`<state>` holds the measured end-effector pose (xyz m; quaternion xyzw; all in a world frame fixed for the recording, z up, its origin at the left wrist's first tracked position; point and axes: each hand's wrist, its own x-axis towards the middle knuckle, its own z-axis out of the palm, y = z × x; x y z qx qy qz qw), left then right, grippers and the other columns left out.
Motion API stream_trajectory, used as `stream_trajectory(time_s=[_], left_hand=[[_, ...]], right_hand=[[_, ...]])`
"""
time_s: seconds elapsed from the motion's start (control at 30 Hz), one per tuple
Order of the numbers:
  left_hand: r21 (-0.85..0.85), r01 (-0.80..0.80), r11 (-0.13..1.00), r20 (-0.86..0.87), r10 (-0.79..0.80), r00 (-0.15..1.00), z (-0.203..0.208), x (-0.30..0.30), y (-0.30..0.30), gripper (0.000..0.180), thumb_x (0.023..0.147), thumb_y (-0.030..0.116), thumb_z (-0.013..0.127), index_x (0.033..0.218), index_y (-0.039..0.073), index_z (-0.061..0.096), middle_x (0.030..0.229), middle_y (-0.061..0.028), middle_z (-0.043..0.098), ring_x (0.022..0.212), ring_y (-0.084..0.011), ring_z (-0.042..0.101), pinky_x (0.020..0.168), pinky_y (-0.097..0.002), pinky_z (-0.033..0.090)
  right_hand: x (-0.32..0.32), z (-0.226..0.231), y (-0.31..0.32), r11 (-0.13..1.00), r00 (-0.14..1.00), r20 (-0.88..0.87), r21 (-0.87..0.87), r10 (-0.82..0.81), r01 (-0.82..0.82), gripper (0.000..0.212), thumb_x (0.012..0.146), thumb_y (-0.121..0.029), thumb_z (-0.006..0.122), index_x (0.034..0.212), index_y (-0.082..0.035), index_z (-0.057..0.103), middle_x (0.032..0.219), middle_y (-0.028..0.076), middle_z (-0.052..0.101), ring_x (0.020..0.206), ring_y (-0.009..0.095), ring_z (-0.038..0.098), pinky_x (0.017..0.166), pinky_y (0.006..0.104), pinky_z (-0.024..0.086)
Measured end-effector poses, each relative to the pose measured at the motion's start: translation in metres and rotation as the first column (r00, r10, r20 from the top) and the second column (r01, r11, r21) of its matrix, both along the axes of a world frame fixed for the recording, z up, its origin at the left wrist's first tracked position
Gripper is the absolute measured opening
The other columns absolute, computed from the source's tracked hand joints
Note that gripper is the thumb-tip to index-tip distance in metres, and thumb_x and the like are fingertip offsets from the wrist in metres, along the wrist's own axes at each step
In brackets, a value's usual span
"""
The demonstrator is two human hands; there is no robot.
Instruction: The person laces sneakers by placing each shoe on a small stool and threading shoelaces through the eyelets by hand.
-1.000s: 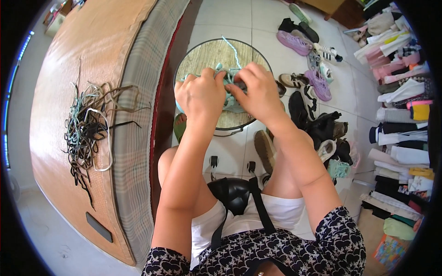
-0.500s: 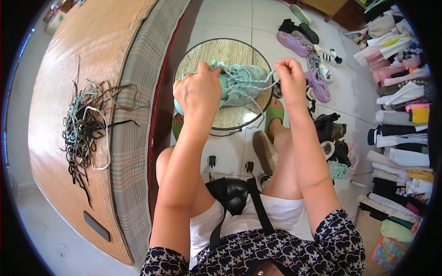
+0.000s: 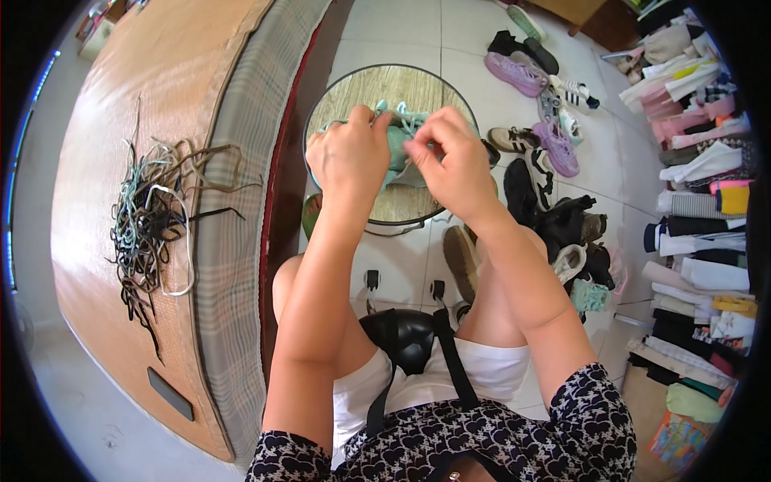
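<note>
A mint-green lace-up sneaker (image 3: 397, 146) lies on a small round wood-grain table (image 3: 365, 87) with a dark rim. My left hand (image 3: 349, 157) is closed on the opening end of the sneaker. My right hand (image 3: 451, 153) is over the laced part, its fingers bent and closed at the mint shoelace (image 3: 411, 120) beside the tongue. The back of that hand hides the toe and most of the lacing, and its fingertips are partly out of sight.
At left, a tangle of loose shoelaces (image 3: 148, 221) and a dark flat slab (image 3: 170, 394) lie on the tan-covered bed (image 3: 88, 265). Several shoes, among them a lilac sneaker (image 3: 514, 74), are on the tiled floor to the right. Folded clothes (image 3: 699, 205) line the right side.
My right hand has moved left, from beyond the toe with a stretched lace to the lacing near the tongue. The left hand stays on the sneaker.
</note>
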<state>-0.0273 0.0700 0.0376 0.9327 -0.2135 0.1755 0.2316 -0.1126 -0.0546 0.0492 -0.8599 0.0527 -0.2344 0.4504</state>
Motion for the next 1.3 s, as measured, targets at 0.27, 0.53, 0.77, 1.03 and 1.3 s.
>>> stream_trajectory(time_s=[0.27,0.53,0.77,1.03,1.3], left_hand=[[-0.077,-0.02,0.997,-0.078,0.014,0.997,-0.002,0.0,-0.002,0.031,0.089,0.041,0.066,0.083,0.01,0.069,0.065,-0.0119,0.068,0.063,-0.0317,0.066,0.067,-0.0418,0.048],[-0.043,-0.038,0.998,-0.137,0.032,0.99,0.001,0.003,-0.001,0.032,0.09,0.042,0.065,0.089,0.01,0.069,0.068,-0.0093,0.069,0.069,-0.0323,0.067,0.066,-0.0429,0.048],[-0.182,0.177,0.967,-0.055,-0.189,0.98,0.006,-0.013,0.01,0.024,0.082,0.031,0.076,0.091,0.012,0.066,0.081,-0.0025,0.065,0.079,-0.0258,0.063,0.073,-0.0409,0.044],[-0.072,0.445,0.893,0.129,-0.434,0.892,0.0,-0.026,0.028,0.016,0.072,0.019,0.077,0.084,0.014,0.069,0.089,0.0023,0.06,0.093,-0.0224,0.057,0.085,-0.0403,0.04],[0.0,0.572,0.82,0.267,-0.552,0.79,0.009,-0.01,0.045,0.009,0.068,0.008,0.072,0.071,0.015,0.067,0.085,0.0059,0.065,0.094,-0.0192,0.06,0.088,-0.0399,0.039]], right_hand=[[0.005,-0.01,-0.012,0.964,1.0,-0.01,-0.264,0.019,-0.021,0.02,0.082,-0.015,0.076,0.081,-0.003,0.059,0.084,0.007,0.055,0.076,0.024,0.059,0.067,0.0365,0.047],[-0.012,0.013,-0.057,0.318,0.779,0.499,0.72,0.38,-0.616,0.014,0.093,-0.019,0.068,0.092,-0.006,0.063,0.083,0.0,0.055,0.064,0.008,0.047,0.057,0.0218,0.037],[-0.002,-0.002,-0.096,0.661,0.905,-0.111,0.647,-0.411,0.38,0.034,0.086,-0.01,0.068,0.118,-0.005,0.057,0.093,-0.001,0.057,0.076,0.008,0.053,0.063,0.0231,0.043],[0.001,-0.004,-0.036,0.874,0.984,0.028,-0.465,0.175,-0.142,0.017,0.085,-0.004,0.064,0.095,-0.014,0.074,0.092,0.003,0.056,0.081,0.019,0.063,0.065,0.0325,0.052],[0.005,-0.012,-0.025,0.829,0.988,0.024,-0.548,0.151,-0.113,0.009,0.082,-0.012,0.068,0.091,-0.011,0.071,0.085,0.005,0.054,0.078,0.022,0.064,0.061,0.0364,0.052]])
